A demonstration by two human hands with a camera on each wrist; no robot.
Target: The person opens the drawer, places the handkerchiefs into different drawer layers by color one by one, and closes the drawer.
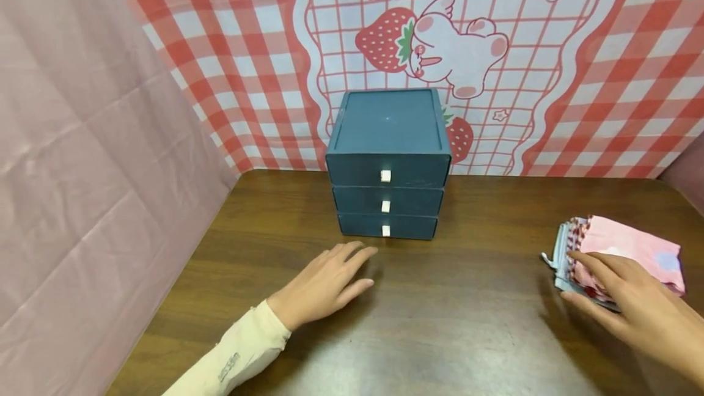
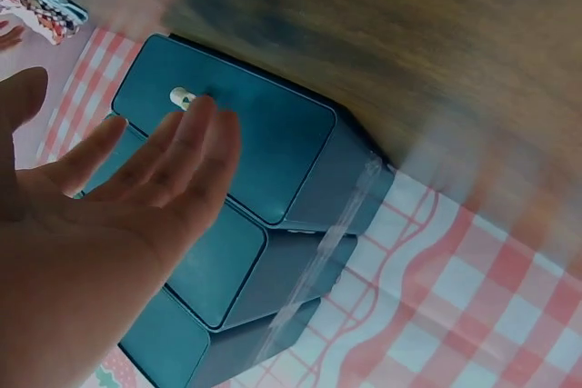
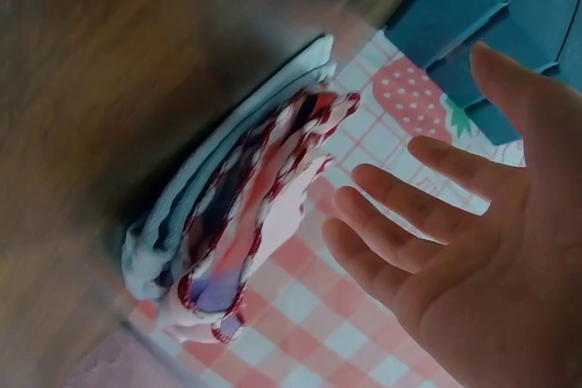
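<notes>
A dark teal box with three drawers (image 1: 387, 122) stands at the back middle of the table, each drawer pushed in and fitted with a small white knob (image 1: 386, 231). My left hand (image 1: 324, 286) hovers over the wood just in front of the bottom drawer, fingers loosely extended, holding nothing. On the right lies a stack of folded cloths (image 1: 632, 249), pink on top with pale blue and red-edged layers below. Over its near side reaches my right hand (image 1: 638, 304), fingers spread. In the right wrist view a gap shows between the fingers and the cloth stack (image 3: 245, 197).
The brown wooden table (image 1: 462, 322) spreads under both hands. Behind it hangs a red-and-white checked cloth (image 1: 253, 78) with strawberry prints, right at the back of the drawer box. A pale pink curtain (image 1: 99, 170) borders the left side.
</notes>
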